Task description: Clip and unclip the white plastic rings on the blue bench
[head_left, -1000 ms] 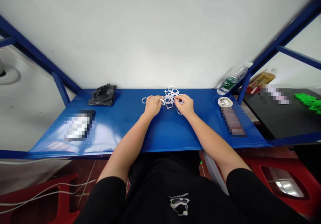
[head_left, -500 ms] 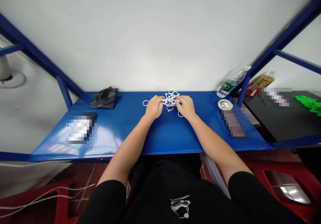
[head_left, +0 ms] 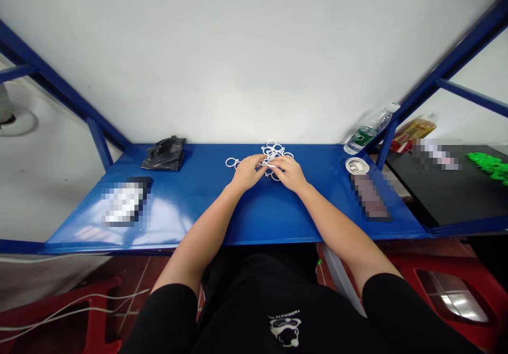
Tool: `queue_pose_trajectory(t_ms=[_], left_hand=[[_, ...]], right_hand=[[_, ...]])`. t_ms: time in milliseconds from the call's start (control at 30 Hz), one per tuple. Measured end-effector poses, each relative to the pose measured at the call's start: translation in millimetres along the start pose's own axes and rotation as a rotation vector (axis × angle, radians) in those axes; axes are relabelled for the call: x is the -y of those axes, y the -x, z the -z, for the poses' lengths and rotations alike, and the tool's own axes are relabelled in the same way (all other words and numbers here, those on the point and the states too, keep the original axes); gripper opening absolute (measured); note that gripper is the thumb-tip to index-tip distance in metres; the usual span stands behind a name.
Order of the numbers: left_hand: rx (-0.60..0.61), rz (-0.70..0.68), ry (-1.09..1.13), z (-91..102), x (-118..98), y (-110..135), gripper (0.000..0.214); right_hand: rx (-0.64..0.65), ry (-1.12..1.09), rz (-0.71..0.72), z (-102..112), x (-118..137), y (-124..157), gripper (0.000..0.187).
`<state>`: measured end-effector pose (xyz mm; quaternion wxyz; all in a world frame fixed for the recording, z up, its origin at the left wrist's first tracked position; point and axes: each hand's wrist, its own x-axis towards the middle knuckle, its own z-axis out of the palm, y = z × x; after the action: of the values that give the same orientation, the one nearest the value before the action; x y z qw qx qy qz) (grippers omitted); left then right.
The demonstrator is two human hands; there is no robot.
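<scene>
Closer together than half a second ago, our left hand (head_left: pixel 246 173) and our right hand (head_left: pixel 292 174) now bring their fingertips almost to meeting, where the earlier view shows a wider gap between them. Starting from the left, we see a pale, dark-edged object (head_left: pixel 126 201), blurred out, on the blue counter (head_left: pixel 198 187), and beyond it a crumpled black bag (head_left: pixel 164 154) near the wall (head_left: pixel 254 57). Farther along, a white ring (head_left: pixel 226 162) shows just past the outer side of our left hand. That hand is narrowed, thumb and fingers closed on a small white piece (head_left: pixel 272 165) whose exact shape our fingers hide. Around and mostly beyond our fingertips lies a pile of white rings (head_left: pixel 275 152), spread toward the wall, with a few loops showing on our side of it. Our right hand is narrowed too, its fingertips pinching the same piece from the other side. Well apart to the right, we have a white coil (head_left: pixel 349 166), a blurred brownish object (head_left: pixel 371 198) just in front of it, and a clear bottle (head_left: pixel 367 132) with a green label behind.
</scene>
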<state>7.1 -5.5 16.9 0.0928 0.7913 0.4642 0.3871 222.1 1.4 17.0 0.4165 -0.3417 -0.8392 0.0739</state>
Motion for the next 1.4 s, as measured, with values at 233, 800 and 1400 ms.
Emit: queue_pose_trajectory(t_ms=[233, 800, 1400], left_hand=[[0.0, 0.001, 0.237, 2.0, 0, -1, 0.023], [-0.057, -0.083, 0.006, 1.6, -5, -2, 0.013], [-0.048, -0.085, -0.076, -1.8, -13, 0, 0.02]], right_hand=[[-0.053, 0.033, -0.023, 1, -6, 0, 0.026], [-0.074, 0.045, 0.015, 4, 4, -4, 0.023], [-0.166, 0.047, -0.007, -4, 11, -5, 0.028]])
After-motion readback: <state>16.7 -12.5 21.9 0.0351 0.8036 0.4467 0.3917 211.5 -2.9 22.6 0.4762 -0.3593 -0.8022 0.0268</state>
